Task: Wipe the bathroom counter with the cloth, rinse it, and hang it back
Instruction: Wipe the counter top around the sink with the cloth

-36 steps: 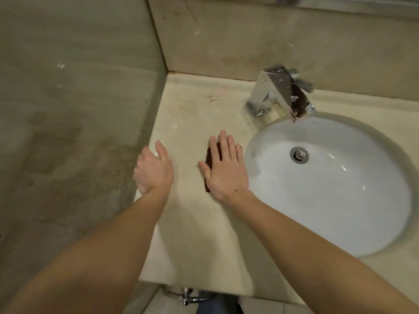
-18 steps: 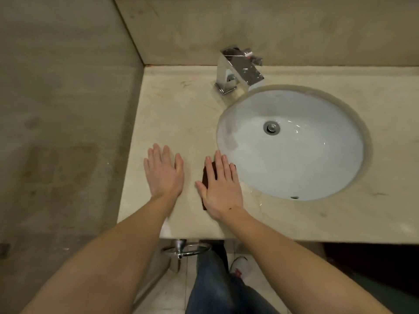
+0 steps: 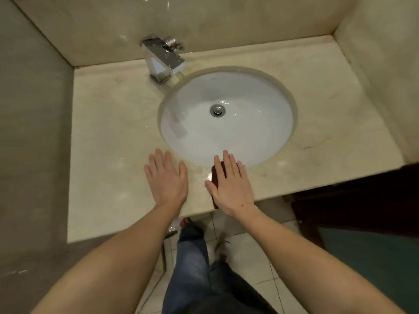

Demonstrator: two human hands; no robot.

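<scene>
A dark reddish-brown cloth [image 3: 216,175] lies flat on the beige stone counter [image 3: 108,137], on the narrow strip between the basin and the counter's front edge. My right hand [image 3: 230,186] presses flat on top of it, fingers stretched toward the basin, so only the cloth's left side shows. My left hand [image 3: 166,180] rests palm down on the bare counter just to the left, fingers spread, holding nothing. A wet sheen shows on the counter between the two hands.
A white round basin [image 3: 249,123] with a metal drain [image 3: 217,109] is set into the counter. A chrome faucet [image 3: 162,61] stands at its back left. Walls close in the counter on the left, back and right. A tiled floor and my legs show below.
My right hand has slid the cloth rightward, from the counter left of the basin to the strip in front of it. My left hand followed and now lies flat.
</scene>
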